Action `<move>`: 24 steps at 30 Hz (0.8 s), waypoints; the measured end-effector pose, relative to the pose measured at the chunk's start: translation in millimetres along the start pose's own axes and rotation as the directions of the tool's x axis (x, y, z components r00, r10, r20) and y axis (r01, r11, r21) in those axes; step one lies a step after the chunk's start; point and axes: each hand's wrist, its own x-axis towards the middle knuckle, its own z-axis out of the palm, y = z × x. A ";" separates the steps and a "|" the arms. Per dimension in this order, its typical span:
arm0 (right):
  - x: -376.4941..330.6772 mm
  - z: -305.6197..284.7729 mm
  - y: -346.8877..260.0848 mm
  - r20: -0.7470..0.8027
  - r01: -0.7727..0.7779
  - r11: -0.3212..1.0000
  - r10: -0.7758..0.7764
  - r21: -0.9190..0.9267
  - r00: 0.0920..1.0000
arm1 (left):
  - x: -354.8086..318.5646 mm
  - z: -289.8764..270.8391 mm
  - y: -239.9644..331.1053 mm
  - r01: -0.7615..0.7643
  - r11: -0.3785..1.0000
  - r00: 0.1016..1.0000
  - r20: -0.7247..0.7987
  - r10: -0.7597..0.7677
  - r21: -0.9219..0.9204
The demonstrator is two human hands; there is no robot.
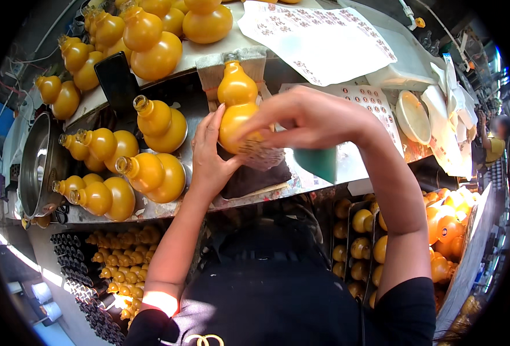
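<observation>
Far left: metal pot (38, 164) at bench edge. Beside it, yellow gourd-shaped bottles (125, 167) lying on side on metal worktop (203, 95), open necks toward left. Black phone (116, 81) leaning among them. Centre: left hand (211, 155) cupped around lower bulb of one gourd bottle (236, 104), standing upright on dark cloth (255, 176). Right hand (301, 118) curled over same bottle from right, fingers pressing small label (258, 151) on lower bulb. Further right: printed paper sheet (318, 37), white lid (413, 115), crate of more bottles (445, 230) below.
</observation>
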 end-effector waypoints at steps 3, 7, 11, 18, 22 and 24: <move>30.7 2.4 18.9 -0.043 -0.023 0.974 0.014 -0.227 0.999 | -0.8 1.8 -1.2 0.015 0.999 1.000 0.014 -0.015 -0.049; 42.8 14.0 49.2 -0.484 -0.120 0.923 -0.078 -0.365 0.872 | 1.4 -5.6 6.4 0.076 0.991 0.994 0.080 -0.068 -0.107; 8.6 39.6 49.3 -0.652 -0.316 0.926 0.370 0.205 0.661 | -4.2 -8.1 -6.2 0.296 0.719 0.955 0.203 -0.216 -0.629; -17.4 106.0 80.4 -0.479 -0.372 0.762 0.632 0.531 0.610 | 13.7 -8.7 3.4 0.444 0.502 0.891 0.305 -0.337 -0.742; -11.8 98.7 88.6 -0.414 -0.318 0.703 0.658 0.636 0.628 | 12.9 -11.3 8.4 0.462 0.510 0.881 0.310 -0.357 -0.725; -10.8 98.3 90.4 -0.396 -0.254 0.682 0.643 0.686 0.655 | 11.3 -9.8 9.7 0.469 0.519 0.876 0.300 -0.379 -0.714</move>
